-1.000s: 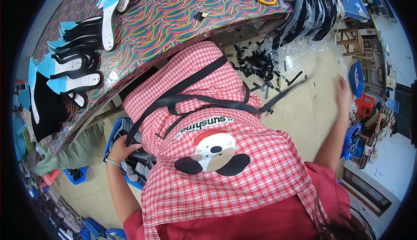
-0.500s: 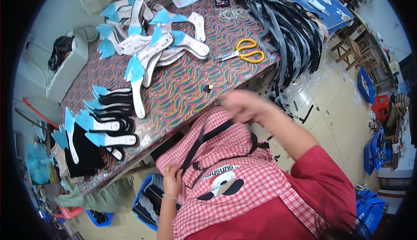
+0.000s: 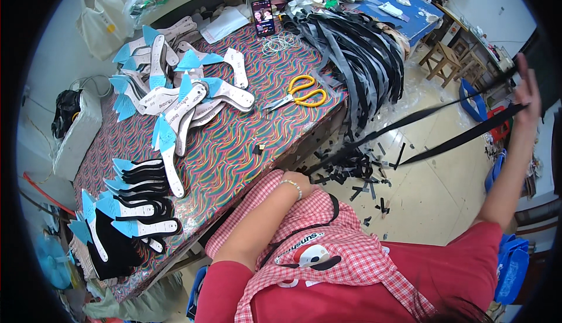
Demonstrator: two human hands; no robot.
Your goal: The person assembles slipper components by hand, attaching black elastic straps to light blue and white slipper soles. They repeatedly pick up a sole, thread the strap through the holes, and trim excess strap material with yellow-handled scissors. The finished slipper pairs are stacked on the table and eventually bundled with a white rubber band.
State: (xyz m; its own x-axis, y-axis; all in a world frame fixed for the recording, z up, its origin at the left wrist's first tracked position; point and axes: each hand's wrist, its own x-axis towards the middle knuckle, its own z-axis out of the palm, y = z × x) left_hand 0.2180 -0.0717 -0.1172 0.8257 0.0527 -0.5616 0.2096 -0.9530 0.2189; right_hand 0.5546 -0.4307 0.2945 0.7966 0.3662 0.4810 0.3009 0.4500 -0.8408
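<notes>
At the far right, my right hand (image 3: 525, 98) is raised at the end of a nearly straight arm, gripping a long black fabric strip (image 3: 462, 137). Its fingers are partly blurred. One length of the strip runs taut down toward my left hand (image 3: 302, 184); another slants down beside it over the floor. Close to my lap by the table edge, my left hand is closed at the strip's lower end, its fingers mostly hidden. Yellow-handled scissors (image 3: 303, 91) lie on the patterned table (image 3: 228, 165), beyond my left hand.
Many black and grey strips (image 3: 363, 59) hang over the table's right corner. White and blue shaped pieces (image 3: 175, 103) are piled on the left, with black pieces (image 3: 143, 191) stacked nearer. A phone (image 3: 263, 19) stands at the back. Black scraps (image 3: 357, 171) litter the floor.
My right hand has swung from above my lap far out to the right, drawing the strip out long. My left hand has moved up and right toward the table edge. The view has shifted.
</notes>
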